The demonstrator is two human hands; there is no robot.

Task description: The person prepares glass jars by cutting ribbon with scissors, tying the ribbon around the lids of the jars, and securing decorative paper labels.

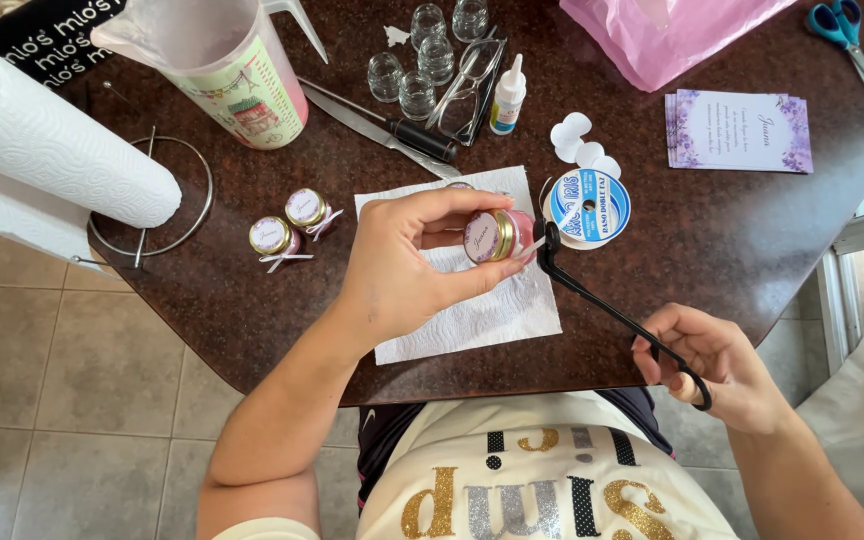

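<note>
My left hand [402, 265] holds a small pink jar [497, 236] on its side, gold lid with a lilac round label facing me, above a white paper towel sheet [487, 315]. My right hand [717, 365] grips the handles of black scissors [612, 310], whose blades reach up to the jar's far end, at a thin white ribbon there. A white ribbon spool with a blue label [589, 207] lies just right of the jar.
Two finished small jars with white bows [290, 227] sit left of the towel. Farther back are a plastic jug [227, 65], a knife [377, 125], empty glass jars [422, 55], glasses [470, 95], a glue bottle [508, 97], a pink bag [667, 35], printed cards [740, 130], blue scissors [849, 40], a paper towel roll [47, 150].
</note>
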